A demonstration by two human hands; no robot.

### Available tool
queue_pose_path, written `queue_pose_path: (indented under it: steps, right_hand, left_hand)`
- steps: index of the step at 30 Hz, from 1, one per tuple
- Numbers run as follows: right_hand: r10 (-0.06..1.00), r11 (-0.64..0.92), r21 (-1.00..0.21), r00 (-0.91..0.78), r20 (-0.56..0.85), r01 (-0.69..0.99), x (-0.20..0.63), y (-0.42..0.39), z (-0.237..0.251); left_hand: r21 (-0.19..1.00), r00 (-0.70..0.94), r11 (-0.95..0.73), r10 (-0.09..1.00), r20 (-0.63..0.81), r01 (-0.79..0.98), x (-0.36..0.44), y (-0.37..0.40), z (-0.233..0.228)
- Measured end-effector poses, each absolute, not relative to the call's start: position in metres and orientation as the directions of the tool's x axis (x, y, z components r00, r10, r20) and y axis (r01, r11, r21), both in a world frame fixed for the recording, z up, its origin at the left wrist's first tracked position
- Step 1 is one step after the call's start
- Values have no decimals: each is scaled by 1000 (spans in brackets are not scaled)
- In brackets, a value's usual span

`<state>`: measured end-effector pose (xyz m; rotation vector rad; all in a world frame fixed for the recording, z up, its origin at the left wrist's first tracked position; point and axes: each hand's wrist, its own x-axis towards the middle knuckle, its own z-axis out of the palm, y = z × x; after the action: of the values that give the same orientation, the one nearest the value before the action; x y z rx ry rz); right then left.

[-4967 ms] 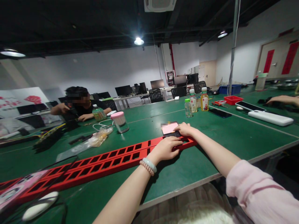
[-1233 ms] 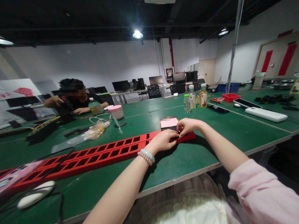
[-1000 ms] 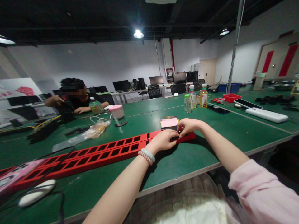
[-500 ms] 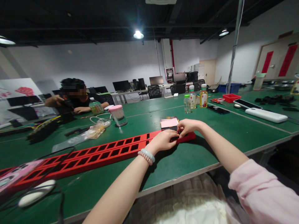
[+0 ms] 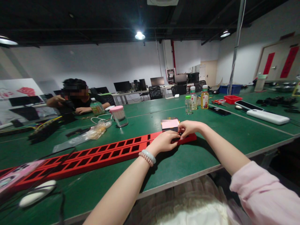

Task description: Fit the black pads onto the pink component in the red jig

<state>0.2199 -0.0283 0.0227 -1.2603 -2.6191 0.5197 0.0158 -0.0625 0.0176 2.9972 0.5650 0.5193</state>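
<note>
Head view: red slotted frame (image 5: pixel 143 146) lies beneath both hands (image 5: pixel 166 140).

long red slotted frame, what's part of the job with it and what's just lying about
Seemingly in use: long red slotted frame under the left hand; small dark piece at the right hand; possibly the pink-topped black box behind.

Seemingly lying about: clear pink-lidded jar; white oval mouse; bottle of yellow drink.
</note>
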Motion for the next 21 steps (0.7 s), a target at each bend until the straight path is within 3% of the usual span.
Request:
queue_pose_path:
  steps: [21]
  right_hand:
    - [780, 566, -437, -626, 9, 699, 218, -29, 22]
  left_hand:
    - [104, 875, -925, 380, 301, 366, 15, -65, 19]
